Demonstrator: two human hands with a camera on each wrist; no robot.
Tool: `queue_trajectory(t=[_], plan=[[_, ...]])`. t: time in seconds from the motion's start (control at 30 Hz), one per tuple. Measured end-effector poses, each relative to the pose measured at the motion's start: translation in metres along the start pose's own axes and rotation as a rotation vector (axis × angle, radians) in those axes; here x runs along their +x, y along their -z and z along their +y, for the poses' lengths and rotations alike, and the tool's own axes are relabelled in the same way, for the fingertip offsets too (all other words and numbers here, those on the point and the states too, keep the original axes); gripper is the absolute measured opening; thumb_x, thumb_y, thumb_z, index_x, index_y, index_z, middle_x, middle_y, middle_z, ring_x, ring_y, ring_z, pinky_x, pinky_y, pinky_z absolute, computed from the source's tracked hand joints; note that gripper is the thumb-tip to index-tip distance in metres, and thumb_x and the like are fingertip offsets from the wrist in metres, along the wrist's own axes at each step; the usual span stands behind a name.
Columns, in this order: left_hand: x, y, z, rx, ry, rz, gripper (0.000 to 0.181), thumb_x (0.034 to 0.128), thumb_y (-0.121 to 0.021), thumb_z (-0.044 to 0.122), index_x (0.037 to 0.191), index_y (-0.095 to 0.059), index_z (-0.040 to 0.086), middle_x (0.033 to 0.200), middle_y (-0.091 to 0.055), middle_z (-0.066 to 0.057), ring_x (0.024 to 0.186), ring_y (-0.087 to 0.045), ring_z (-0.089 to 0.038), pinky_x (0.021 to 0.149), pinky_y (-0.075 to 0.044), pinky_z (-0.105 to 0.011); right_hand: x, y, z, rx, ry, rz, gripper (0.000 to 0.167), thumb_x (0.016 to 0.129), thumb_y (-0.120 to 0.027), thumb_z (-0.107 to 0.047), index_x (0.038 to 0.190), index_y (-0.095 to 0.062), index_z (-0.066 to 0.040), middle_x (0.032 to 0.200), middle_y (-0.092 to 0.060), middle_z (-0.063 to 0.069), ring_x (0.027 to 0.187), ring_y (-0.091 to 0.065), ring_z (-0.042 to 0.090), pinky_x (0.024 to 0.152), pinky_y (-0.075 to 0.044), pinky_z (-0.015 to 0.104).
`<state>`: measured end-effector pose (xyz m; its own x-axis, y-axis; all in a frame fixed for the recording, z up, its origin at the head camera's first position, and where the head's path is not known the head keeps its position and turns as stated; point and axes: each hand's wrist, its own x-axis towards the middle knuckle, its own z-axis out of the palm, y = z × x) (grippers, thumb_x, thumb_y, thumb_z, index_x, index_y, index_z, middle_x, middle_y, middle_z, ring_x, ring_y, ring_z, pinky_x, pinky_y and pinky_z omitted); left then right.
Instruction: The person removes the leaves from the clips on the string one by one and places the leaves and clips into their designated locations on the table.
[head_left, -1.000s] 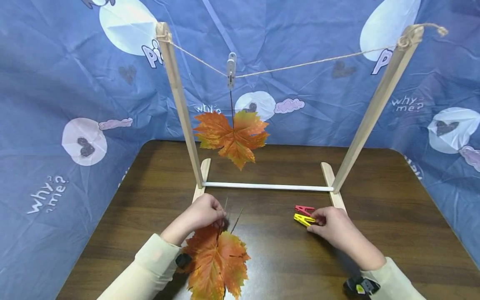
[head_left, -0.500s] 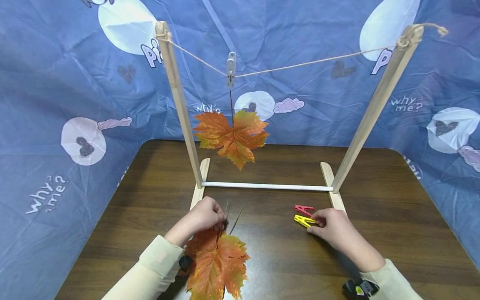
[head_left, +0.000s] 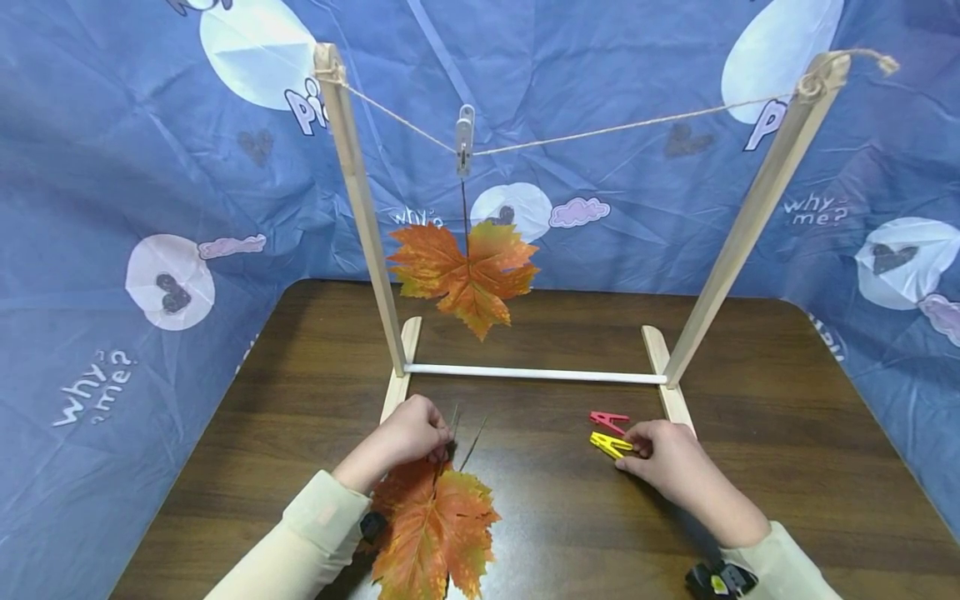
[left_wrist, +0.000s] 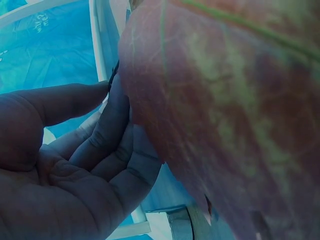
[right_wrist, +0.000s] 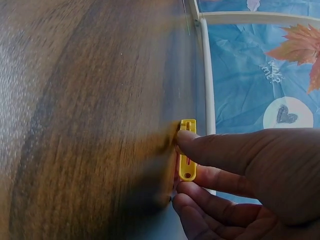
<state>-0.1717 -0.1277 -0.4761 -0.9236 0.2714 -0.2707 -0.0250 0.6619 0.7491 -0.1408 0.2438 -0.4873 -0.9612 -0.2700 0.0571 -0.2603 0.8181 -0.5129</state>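
Note:
My left hand (head_left: 411, 432) pinches a thin dark stem between thumb and forefinger, plainest in the left wrist view. It belongs to an orange artificial maple leaf (left_wrist: 225, 115) beside the hand. Another orange leaf (head_left: 438, 533) overlaps it on the table, its stem pointing away from me. On the right, my right hand (head_left: 667, 454) holds a yellow clothespin (head_left: 611, 444) by its handle end, thumb on one side and fingers on the other. Just behind lies a red clothespin (head_left: 608, 421) on the tabletop. In the right wrist view the thumb covers part of the yellow clothespin (right_wrist: 188, 167).
A wooden frame with a left post (head_left: 363, 225) and right post (head_left: 753, 225) stands across the table (head_left: 540, 508). Twine (head_left: 600, 131) sags between the posts. A grey clothespin (head_left: 464, 140) on it holds a hanging maple leaf (head_left: 468, 275). A white rod (head_left: 532, 373) joins the feet.
The yellow clothespin has shifted slightly toward me, away from the red one, with my right hand. My left hand has moved very slightly toward me and keeps its pinch on the stem.

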Motion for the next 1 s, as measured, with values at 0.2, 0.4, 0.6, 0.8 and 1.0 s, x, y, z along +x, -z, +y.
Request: queue_trajectory(t=[0.2,0.4,0.6,0.8,1.0], plan=[[0.0,0.0,0.001,0.017,0.006,0.013,0.024,0.0937,-0.067,0.002,0.07,-0.072,0.0,0.056,-0.065,-0.005,0.052,-0.065,-0.018,0.049,-0.045,-0.024,0.0,0.0,0.0,0.001,0.003,-0.005,0.022,0.073,-0.091,-0.011,0.086,-0.074,-0.004,0.073,-0.061,-0.004,0.067,-0.055,0.011,0.062,-0.047,0.033],[-0.002,0.001,0.001,0.041,0.005,0.04,0.024,0.093,-0.07,0.005,0.069,-0.071,0.001,0.057,-0.066,-0.005,0.053,-0.065,-0.019,0.051,-0.046,-0.026,0.0,0.002,0.002,0.003,-0.012,-0.025,0.027,0.073,-0.092,-0.014,0.091,-0.075,-0.001,0.077,-0.064,-0.002,0.071,-0.058,0.012,0.065,-0.05,0.036],[-0.004,0.004,0.003,0.094,-0.018,0.087,0.024,0.0906,-0.072,0.007,0.067,-0.072,0.003,0.057,-0.064,-0.001,0.052,-0.056,-0.013,0.052,-0.045,-0.027,0.0,0.006,0.002,0.001,-0.042,-0.043,0.03,0.075,-0.091,-0.016,0.094,-0.075,0.0,0.081,-0.067,-0.001,0.075,-0.061,0.015,0.068,-0.052,0.038],[-0.006,0.011,0.005,0.124,-0.108,0.155,0.016,0.0875,-0.074,0.006,0.072,-0.072,0.005,0.065,-0.063,0.002,0.061,-0.055,-0.013,0.06,-0.049,-0.032,-0.002,0.014,0.0,0.001,-0.028,-0.011,0.027,0.075,-0.091,-0.018,0.093,-0.076,-0.004,0.08,-0.066,-0.002,0.074,-0.06,0.014,0.067,-0.05,0.037],[-0.007,0.018,0.01,0.082,-0.186,0.206,0.007,0.089,-0.073,0.008,0.086,-0.076,0.002,0.076,-0.069,0.0,0.071,-0.062,-0.013,0.072,-0.053,-0.037,-0.001,0.023,-0.006,0.036,-0.047,0.005,0.027,0.077,-0.09,-0.019,0.096,-0.076,-0.004,0.082,-0.068,-0.001,0.075,-0.061,0.015,0.066,-0.05,0.037]])
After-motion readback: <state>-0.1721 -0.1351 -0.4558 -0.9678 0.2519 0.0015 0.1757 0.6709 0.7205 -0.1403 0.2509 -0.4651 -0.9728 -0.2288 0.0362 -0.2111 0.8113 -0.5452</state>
